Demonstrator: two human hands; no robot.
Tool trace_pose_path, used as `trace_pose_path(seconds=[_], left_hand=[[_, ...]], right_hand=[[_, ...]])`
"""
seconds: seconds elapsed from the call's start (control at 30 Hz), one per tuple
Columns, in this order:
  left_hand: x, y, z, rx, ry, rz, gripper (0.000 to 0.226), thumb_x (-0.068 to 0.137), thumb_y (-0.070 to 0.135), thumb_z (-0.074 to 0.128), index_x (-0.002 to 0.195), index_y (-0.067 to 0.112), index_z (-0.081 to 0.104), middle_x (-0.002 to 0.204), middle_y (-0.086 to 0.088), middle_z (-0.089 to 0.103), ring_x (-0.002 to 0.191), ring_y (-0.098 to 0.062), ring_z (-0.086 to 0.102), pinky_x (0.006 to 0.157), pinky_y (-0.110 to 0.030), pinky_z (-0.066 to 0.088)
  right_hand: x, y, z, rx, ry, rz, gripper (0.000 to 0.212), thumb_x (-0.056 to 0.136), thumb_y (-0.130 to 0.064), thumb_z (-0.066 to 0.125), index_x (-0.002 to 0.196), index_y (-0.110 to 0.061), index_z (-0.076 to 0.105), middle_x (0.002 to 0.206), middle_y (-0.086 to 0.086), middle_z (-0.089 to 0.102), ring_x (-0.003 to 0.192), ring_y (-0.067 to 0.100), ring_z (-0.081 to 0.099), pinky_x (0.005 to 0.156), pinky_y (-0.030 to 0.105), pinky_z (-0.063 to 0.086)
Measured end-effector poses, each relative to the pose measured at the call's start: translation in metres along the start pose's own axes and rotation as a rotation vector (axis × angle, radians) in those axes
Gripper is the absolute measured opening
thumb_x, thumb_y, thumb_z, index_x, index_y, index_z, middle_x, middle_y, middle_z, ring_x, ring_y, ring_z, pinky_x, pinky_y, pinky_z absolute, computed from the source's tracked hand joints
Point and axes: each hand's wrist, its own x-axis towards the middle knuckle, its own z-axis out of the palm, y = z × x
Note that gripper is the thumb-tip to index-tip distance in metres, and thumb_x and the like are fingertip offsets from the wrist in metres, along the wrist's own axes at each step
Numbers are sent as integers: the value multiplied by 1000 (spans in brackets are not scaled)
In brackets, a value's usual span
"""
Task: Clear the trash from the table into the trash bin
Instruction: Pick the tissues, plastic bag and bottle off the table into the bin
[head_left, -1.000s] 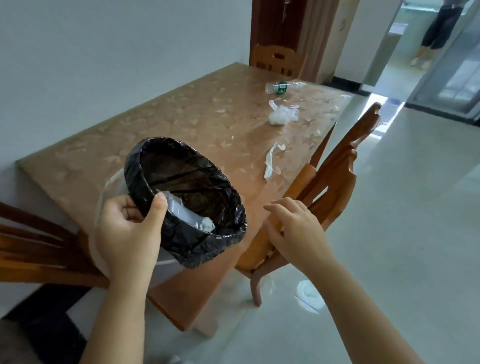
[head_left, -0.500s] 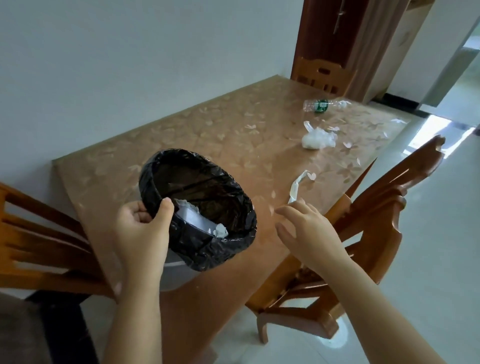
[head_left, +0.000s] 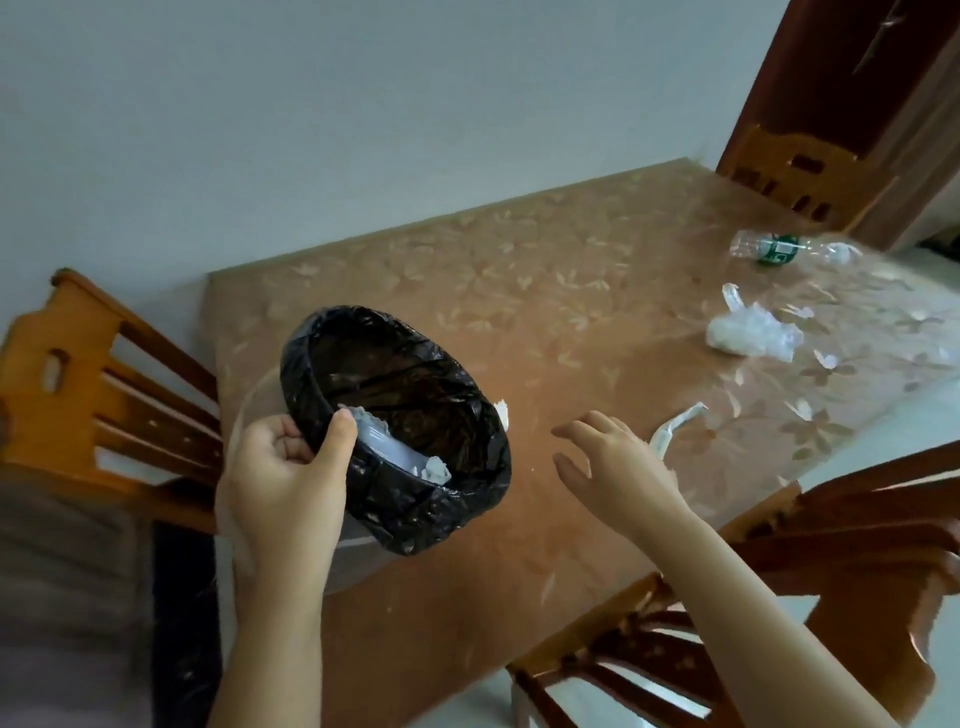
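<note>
Left hand (head_left: 280, 483) clamped on rim of round trash bin (head_left: 415, 499), thumb inside over crinkled glossy black liner; bin tilted above table (head_left: 545, 291). Right hand (head_left: 618, 467) empty, fingers spread, hovering just beside a twisted white wrapper strip (head_left: 675, 426). Farther out: crumpled translucent plastic bag (head_left: 748, 332), then clear bottle (head_left: 774, 248), green label, lying flat.

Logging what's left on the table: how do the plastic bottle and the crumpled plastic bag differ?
The plastic bottle is clear with a green label and lies on its side; the crumpled plastic bag is whitish and bunched into a lump. The bottle lies farther from the hands. Both rest untouched on the table.
</note>
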Motion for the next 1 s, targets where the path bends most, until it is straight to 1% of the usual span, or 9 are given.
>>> trace_pose_path(seconds=[0.13,0.2,0.3,0.43,0.5,0.6,0.63,0.8,1.0], left_hand=[[-25,6,9,96,82,27,28,72,46,64,61,26,49,56,3,56,52,-16,55,51,-30,48],[-39,13,15,174,144,39,30,75,41,66,58,26,46,53,5,52,50,-13,51,47,-24,38],[-59,23,30,284,231,-16,28,77,39,66,65,18,51,54,7,49,48,-4,46,42,-13,28],[-68,31,51,342,254,1,32,78,34,67,69,6,54,52,4,47,45,-5,45,45,-2,32],[-69,34,59,365,263,18,32,78,32,68,68,5,54,52,4,45,46,-4,47,46,-1,32],[-68,38,68,388,279,51,30,77,29,71,68,5,54,51,6,45,55,13,47,49,1,32],[-67,37,70,394,277,55,29,76,29,71,69,5,55,52,6,46,55,14,47,49,0,32],[-66,30,75,421,282,40,30,75,34,69,72,9,55,53,6,49,55,9,48,48,-2,33],[-68,26,78,430,303,10,28,75,34,69,69,10,55,53,5,49,53,0,48,45,-7,34]], right_hand=[[25,29,14,47,-93,-74,32,90,-28,47,121,-21,51,119,0,55,114,20,48,84,33,45],[37,43,22,85,-125,-113,31,89,-26,48,119,-19,52,118,2,55,112,21,49,81,33,46],[57,60,33,89,-182,-192,31,89,-25,48,119,-17,53,118,4,55,111,23,49,79,33,46],[85,75,50,55,-210,-288,32,89,-26,48,120,-19,52,115,5,56,109,26,49,78,34,45],[98,78,60,73,-221,-305,31,88,-25,49,118,-18,53,111,6,57,108,27,50,79,36,47],[117,81,80,110,-251,-315,32,87,-21,50,118,-17,52,110,7,56,107,27,49,79,37,48],[123,81,87,122,-262,-318,33,86,-19,50,119,-16,52,111,7,55,108,27,49,77,36,47],[156,80,127,200,-292,-299,38,84,-11,52,121,-17,50,122,4,51,114,26,46,72,30,39],[176,83,158,236,-376,-258,39,85,-18,52,123,-20,49,128,5,48,117,28,43,77,33,37]])
